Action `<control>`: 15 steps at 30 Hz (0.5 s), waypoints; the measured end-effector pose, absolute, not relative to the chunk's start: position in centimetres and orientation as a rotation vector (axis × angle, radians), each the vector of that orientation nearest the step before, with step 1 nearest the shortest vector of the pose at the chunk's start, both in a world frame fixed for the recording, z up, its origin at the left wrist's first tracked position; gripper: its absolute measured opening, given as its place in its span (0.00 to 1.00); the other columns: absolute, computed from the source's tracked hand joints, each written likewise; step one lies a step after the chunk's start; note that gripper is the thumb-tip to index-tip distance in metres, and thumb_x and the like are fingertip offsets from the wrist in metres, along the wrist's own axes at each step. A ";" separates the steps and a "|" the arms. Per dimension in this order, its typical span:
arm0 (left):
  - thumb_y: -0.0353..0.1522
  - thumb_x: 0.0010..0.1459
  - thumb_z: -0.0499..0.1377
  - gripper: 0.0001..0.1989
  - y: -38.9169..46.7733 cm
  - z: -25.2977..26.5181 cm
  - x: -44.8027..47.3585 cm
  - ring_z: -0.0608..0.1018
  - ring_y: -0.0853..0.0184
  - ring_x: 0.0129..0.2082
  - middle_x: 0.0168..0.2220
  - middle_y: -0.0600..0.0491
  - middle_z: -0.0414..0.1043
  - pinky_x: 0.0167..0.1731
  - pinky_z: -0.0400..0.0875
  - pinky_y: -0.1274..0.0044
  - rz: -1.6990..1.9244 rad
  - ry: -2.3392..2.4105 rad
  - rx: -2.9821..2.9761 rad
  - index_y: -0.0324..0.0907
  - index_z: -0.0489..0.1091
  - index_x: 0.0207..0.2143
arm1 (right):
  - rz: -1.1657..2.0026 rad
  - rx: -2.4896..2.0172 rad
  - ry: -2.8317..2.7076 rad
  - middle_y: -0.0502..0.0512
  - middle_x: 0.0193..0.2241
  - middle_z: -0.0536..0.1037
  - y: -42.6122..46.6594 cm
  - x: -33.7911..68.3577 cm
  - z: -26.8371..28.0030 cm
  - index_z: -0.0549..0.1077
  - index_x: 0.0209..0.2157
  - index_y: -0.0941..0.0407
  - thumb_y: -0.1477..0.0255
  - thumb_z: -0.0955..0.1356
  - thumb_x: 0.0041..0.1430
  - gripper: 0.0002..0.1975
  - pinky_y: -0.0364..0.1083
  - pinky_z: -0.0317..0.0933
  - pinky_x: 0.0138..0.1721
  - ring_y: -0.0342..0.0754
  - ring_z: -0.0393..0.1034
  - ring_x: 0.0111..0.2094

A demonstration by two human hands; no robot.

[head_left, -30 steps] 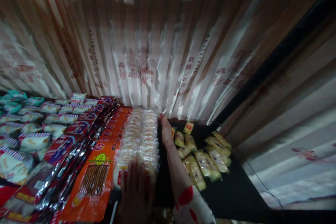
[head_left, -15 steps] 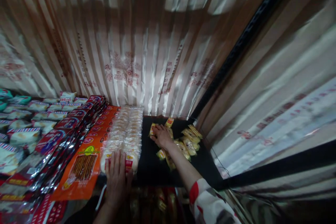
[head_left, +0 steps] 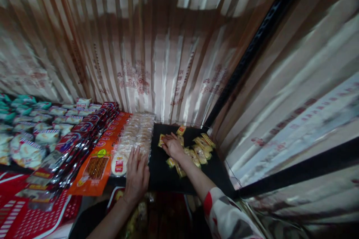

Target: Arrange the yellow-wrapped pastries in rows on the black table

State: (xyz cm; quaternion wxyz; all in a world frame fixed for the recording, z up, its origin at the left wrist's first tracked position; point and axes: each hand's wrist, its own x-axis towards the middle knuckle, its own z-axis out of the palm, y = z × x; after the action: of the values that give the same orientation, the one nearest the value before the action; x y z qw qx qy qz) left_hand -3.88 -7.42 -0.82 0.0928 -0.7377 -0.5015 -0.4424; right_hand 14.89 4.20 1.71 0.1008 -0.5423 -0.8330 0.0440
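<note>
My left hand (head_left: pixel 137 173) lies with fingers stretched out over the front of two rows of clear-wrapped white rice crackers (head_left: pixel 119 166), resting against their right row. My right hand (head_left: pixel 174 147) reaches onto the black shelf (head_left: pixel 161 177), its bent fingers at a small yellow snack packet (head_left: pixel 161 140); the thumb side is partly hidden. Around that hand lie several more yellow snack packets (head_left: pixel 200 153), loosely scattered, and one with a red label (head_left: pixel 181 130) sits just behind it.
Left of the crackers lie an orange bag of stick snacks (head_left: pixel 97 168), overlapping dark red packets (head_left: pixel 81 130) and many white packets (head_left: pixel 47 136). A red plastic basket (head_left: pixel 60 207) stands front left. Pleated printed fabric (head_left: pixel 165 82) hangs behind; a black post (head_left: pixel 246 59) rises at the corner.
My left hand has shifted right across the crackers, uncovering the left front one. My right hand stays at the same yellow packet. The view has tilted up and turned slightly left.
</note>
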 end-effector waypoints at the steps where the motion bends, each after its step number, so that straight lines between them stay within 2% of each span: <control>1: 0.22 0.56 0.49 0.23 -7.1 -0.3 -3.5 0.46 0.51 0.64 0.63 0.42 0.45 0.57 0.54 0.54 -1.332 -1.486 -2.210 0.40 0.57 0.55 | 0.133 -1.581 -2.456 0.59 0.44 0.77 4.3 15.2 1.7 0.73 0.42 0.57 0.73 0.62 0.56 0.13 0.54 0.44 0.59 0.50 0.63 0.54; 6: 0.22 0.54 0.48 0.20 -4.5 1.1 -1.0 0.52 0.58 0.63 0.61 0.45 0.51 0.59 0.55 0.60 -1.396 -1.584 -2.396 0.40 0.63 0.49 | 0.173 -1.537 -2.461 0.55 0.40 0.78 4.8 16.1 2.0 0.76 0.35 0.54 0.75 0.60 0.58 0.13 0.50 0.49 0.58 0.47 0.66 0.51; 11: 0.21 0.49 0.47 0.24 -1.5 0.8 2.0 0.60 0.60 0.60 0.60 0.44 0.56 0.57 0.60 0.64 -1.413 -2.006 -2.490 0.38 0.64 0.50 | 0.171 -1.586 -2.494 0.61 0.45 0.75 4.8 15.6 2.4 0.69 0.49 0.58 0.69 0.62 0.58 0.18 0.51 0.51 0.56 0.52 0.61 0.55; 15: 0.20 0.47 0.48 0.26 0.4 0.1 4.0 0.63 0.57 0.58 0.57 0.39 0.60 0.56 0.60 0.66 -1.199 -2.403 -2.454 0.34 0.64 0.51 | 0.182 -1.713 -2.513 0.63 0.41 0.76 5.3 15.0 2.5 0.72 0.45 0.58 0.71 0.62 0.58 0.16 0.49 0.56 0.51 0.53 0.62 0.52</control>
State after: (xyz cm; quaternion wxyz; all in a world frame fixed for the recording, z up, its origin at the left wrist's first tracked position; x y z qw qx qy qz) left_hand 4.05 0.42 0.08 -0.2454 -0.6539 -0.6404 -0.3195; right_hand 14.96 5.26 2.52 0.0473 -0.5615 -0.8240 0.0597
